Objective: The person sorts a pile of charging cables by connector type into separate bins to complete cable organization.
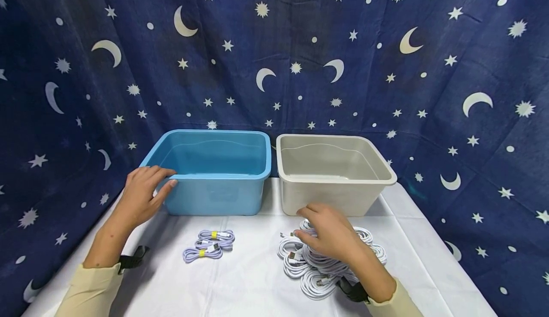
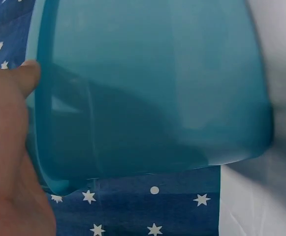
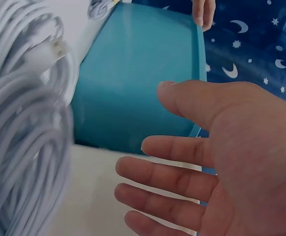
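Note:
At the near left corner of the blue bin (image 1: 214, 195), my left hand (image 1: 143, 193) grips the rim, fingers over the edge and thumb on the outer side. In the left wrist view the thumb (image 2: 29, 76) lies at the rim, and the other fingers are mostly hidden. My right hand (image 1: 328, 231) hovers over a pile of coiled white cables (image 1: 317, 283), holding nothing. Its fingers (image 3: 162, 172) are spread and nearly straight in the right wrist view, with cable coils beside them. Part of the pile is hidden under this hand.
A beige bin (image 1: 326, 195) stands to the right of the blue one, behind the white cables. Two lavender cable bundles (image 1: 203, 252) with yellow bands lie on the white tablecloth (image 1: 249, 279) before the blue bin. A dark blue star-and-moon curtain (image 1: 291, 35) hangs close behind.

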A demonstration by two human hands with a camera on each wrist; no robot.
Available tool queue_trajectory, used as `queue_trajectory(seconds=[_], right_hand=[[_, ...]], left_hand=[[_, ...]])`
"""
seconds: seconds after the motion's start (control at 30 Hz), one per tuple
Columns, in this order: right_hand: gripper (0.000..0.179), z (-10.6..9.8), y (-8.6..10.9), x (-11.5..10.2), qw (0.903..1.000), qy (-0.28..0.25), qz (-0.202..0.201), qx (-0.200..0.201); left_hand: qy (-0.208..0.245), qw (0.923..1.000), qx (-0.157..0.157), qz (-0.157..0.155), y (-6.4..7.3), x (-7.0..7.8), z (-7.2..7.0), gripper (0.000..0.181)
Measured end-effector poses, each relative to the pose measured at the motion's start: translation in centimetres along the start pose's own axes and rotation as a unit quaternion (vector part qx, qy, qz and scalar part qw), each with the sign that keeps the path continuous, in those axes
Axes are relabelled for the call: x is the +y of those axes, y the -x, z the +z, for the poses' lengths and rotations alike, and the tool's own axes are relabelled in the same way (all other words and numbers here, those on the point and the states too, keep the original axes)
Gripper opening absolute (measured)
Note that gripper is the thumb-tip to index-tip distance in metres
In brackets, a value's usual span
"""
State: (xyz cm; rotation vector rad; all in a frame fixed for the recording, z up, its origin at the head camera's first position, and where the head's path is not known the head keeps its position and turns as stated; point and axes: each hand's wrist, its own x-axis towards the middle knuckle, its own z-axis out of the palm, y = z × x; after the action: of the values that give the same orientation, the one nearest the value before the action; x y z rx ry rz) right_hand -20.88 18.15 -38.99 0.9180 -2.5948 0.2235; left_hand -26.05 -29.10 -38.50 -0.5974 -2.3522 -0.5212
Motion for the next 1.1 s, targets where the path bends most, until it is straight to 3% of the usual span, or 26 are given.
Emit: queue_trajectory(seconds=[0.6, 0.9, 1.1], right_hand=[[0.035, 0.3, -3.7, -3.7, 0.9991, -0.02, -0.036, -0.014], [0.034, 0.8, -5.3, -5.5, 0.9983, -0.025, -0.041, -0.032], [0.034, 1.7, -6.5, -6.5, 0.9976, -0.039, -0.042, -0.04]], left_hand=[[-0.027, 0.9983, -0.051, 0.004, -0.7, 0.6, -0.4, 0.022], [-0.01, 0.999, -0.013, 0.042, -0.8, 0.6, -0.5, 0.029], [-0.013, 0.9988, -0.019, 0.043, -0.9, 0.8, -0.4, 0.032]])
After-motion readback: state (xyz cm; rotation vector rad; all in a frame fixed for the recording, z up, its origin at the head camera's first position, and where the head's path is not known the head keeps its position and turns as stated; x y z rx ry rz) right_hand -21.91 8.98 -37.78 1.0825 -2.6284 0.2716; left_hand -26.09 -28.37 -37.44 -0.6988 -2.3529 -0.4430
